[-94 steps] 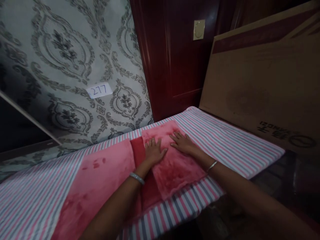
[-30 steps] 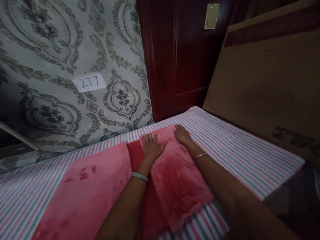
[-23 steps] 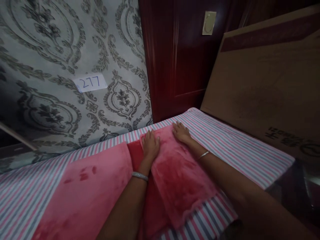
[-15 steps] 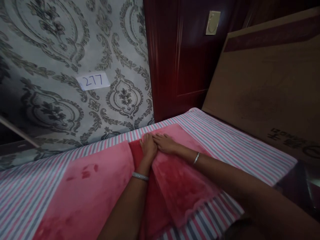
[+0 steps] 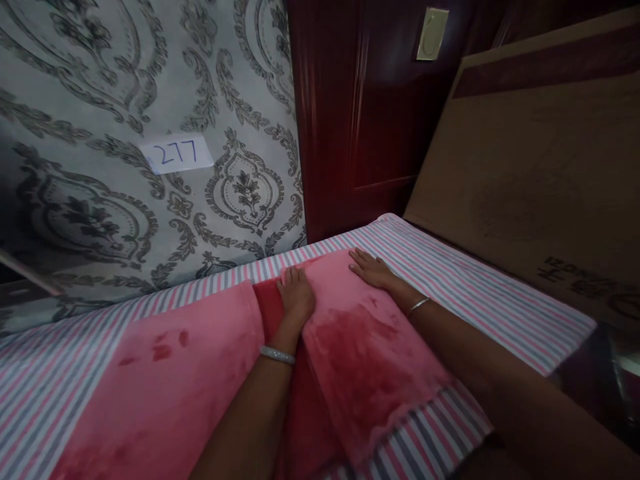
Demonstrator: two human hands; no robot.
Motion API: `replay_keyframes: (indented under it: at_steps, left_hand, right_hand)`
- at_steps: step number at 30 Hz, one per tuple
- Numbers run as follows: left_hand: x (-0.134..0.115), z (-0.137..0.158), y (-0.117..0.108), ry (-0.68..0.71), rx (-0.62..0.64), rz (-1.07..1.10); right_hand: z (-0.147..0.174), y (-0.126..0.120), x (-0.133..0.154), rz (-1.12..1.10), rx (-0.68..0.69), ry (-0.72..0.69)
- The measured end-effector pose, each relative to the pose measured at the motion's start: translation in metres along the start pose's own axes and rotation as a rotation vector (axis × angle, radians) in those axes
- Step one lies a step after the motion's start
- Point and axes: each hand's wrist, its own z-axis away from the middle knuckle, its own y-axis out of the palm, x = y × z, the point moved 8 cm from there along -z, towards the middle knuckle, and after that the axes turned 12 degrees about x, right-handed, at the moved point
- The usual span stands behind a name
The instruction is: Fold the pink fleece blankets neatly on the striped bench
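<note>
**Right hand slides back out to the far corner of the fold**

Half a second ago the right hand lay against the left at the fold's inner edge; now the right hand (image 5: 373,272) sits apart from it, out at about 2 o'clock from the left hand (image 5: 296,297), near the far right corner of the folded flap. The sweep across the plush has left the nap darker in the middle of the flap — a sign, as I judge it, that the fold is being pressed flat and smoothed.

The pink plush cloth (image 5: 165,373) lies on the striped sheet (image 5: 480,293), its right part doubled over as a folded flap (image 5: 365,360) with a darker red strip (image 5: 267,303) showing between the two layers.

Both hands are flat, palms down, fingers extended and gripping nothing. The left hand's fingers lie close together and point toward 12 o'clock, resting on the flap's left edge just beside the red strip. The right hand's fingers splay slightly toward 10 o'clock — the forearm runs back toward 4 o'clock. Each wrist wears a bangle (image 5: 277,355).

At 11 o'clock, a paper label (image 5: 176,153) is stuck on the patterned wall.
</note>
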Motion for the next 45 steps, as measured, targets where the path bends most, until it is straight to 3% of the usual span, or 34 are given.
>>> replay_keyframes:
  at_steps: [7, 11, 14, 17, 20, 23, 27, 33, 35, 45]
  left_hand:
    - [-0.002, 0.004, -0.004, 0.007, -0.011, -0.006]
    - [-0.004, 0.004, -0.013, 0.002, 0.058, 0.01]
    - [-0.01, 0.01, -0.027, 0.002, 0.106, 0.01]
    - [-0.025, 0.035, -0.034, 0.084, 0.109, -0.023]
    - [-0.044, 0.075, -0.014, 0.234, 0.15, -0.099]
    - [-0.049, 0.111, 0.013, 0.293, 0.144, -0.175]
    - [-0.048, 0.127, 0.024, 0.311, 0.092, -0.226]
    - [-0.05, 0.125, 0.017, 0.311, 0.063, -0.242]
    - [-0.051, 0.126, 0.018, 0.308, 0.065, -0.244]
    - [-0.053, 0.127, 0.011, 0.278, 0.201, -0.188]
  right_hand:
    - [0.011, -0.008, 0.012, -0.007, 0.061, 0.038]
    - [0.037, -0.018, 0.025, 0.006, 0.041, 0.044]
    - [0.069, -0.015, 0.052, 0.08, -0.032, -0.055]
    - [0.102, 0.001, 0.086, 0.142, -0.082, -0.216]
    - [0.125, 0.026, 0.111, 0.168, -0.088, -0.316]
    - [0.135, 0.043, 0.118, 0.184, -0.095, -0.346]
    - [0.132, 0.04, 0.093, 0.155, -0.106, -0.315]
    - [0.124, 0.022, -0.002, 0.041, -0.045, 0.002]
    - [0.126, 0.023, -0.021, -0.006, -0.019, 0.057]
    - [0.142, 0.012, -0.02, -0.077, 0.039, 0.115]
